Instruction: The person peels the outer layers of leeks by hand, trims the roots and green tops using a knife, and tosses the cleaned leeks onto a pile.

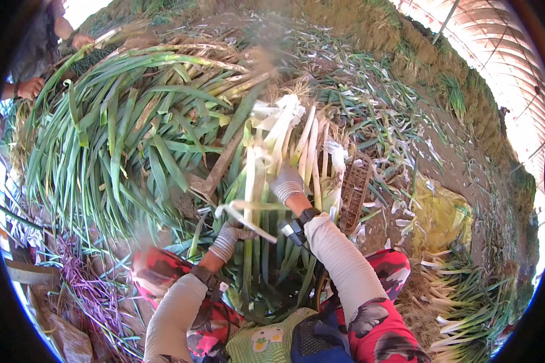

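Large green onions (312, 151) with white stems and roots at the far end lie lengthwise in front of me, their green leaves running toward my lap. My right hand (286, 183), in a grey striped glove, is closed on the white stems; its fingertips are partly hidden. Lower and to the left, my left hand (226, 240), gloved alike, is curled round a green onion stalk (249, 202) near its leafy part. A pale peeled strip (248, 222) slants across, just above the left hand, blurred at its upper end.
A big heap of green onions (127, 133) fills the left. Peeled scraps (375, 115) litter the ground. A brown slotted crate (355, 190) and yellow bag (442, 215) are at right, above trimmed onions (460, 302). Purple strands (94, 290) lie lower left. Another person's hand (30, 88) shows upper left.
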### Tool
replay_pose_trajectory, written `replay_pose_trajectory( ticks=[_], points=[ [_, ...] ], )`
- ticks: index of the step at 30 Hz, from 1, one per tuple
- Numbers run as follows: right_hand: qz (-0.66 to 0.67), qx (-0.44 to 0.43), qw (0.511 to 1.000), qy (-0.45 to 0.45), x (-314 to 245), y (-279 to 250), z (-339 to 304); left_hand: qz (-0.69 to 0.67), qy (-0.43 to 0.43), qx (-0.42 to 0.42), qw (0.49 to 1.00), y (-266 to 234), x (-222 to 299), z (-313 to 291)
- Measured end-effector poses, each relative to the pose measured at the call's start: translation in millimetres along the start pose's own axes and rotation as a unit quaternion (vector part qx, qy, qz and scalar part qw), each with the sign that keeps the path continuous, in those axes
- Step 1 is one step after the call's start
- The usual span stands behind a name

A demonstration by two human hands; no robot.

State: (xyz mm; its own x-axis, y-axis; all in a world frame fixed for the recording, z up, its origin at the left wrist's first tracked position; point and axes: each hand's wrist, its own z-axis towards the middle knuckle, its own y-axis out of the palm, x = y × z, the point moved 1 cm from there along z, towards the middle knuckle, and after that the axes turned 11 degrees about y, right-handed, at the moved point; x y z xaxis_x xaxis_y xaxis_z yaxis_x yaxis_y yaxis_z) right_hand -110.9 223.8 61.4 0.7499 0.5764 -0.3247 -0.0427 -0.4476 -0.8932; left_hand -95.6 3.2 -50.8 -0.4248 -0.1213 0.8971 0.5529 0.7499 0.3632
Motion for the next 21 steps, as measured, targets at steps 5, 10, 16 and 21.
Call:
replay_pose_trajectory(
  ticks=[5,10,16,21],
  points=[
    [-0.024,0.092,0.994,0.053,-5.0,21.5,28.0,-0.268,0.235,0.087,0.930,17.3,169.5,-21.5],
    [-0.031,0.053,0.997,0.045,-26.1,0.0,-5.5,-0.077,0.095,0.234,0.965,-2.8,130.5,-10.9],
    [-0.038,-0.077,0.995,0.046,-15.7,1.6,-16.1,-0.081,0.142,0.267,0.950,-6.4,162.7,-13.8],
    [-0.094,0.001,0.993,0.078,-20.6,12.4,-40.3,-0.100,0.076,0.112,0.986,14.0,138.4,-8.2]
  ],
)
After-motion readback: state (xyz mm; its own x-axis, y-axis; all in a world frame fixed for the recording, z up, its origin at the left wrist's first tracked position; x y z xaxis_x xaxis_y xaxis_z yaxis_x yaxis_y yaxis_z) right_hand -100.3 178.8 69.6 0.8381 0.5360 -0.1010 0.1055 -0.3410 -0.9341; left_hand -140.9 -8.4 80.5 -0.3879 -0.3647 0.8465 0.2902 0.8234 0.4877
